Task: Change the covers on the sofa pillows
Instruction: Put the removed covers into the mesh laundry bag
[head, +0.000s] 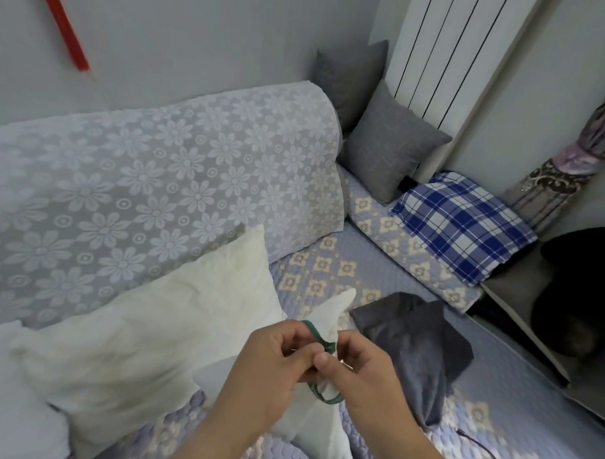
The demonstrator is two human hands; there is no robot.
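- both hands meet low in the frame: left hand point(273, 352) and right hand point(361, 372), fingers curled, pinching a dark green band point(319, 339) wound about the bunched white pillow cover point(325, 426).
- band loops above the fingertips and again below them; its middle is hidden by the fingers.
- bare white pillow insert point(161, 313) leans on the sofa backrest point(152, 176), just left of the hands.
- dark grey cover point(417, 346) lies crumpled on the seat, right of the hands.
- cover's lower end is cut off by the frame edge.

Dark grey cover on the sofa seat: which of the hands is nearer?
Right. The right hand is just beside the dark grey cover; the left hand lies beyond it, farther away.
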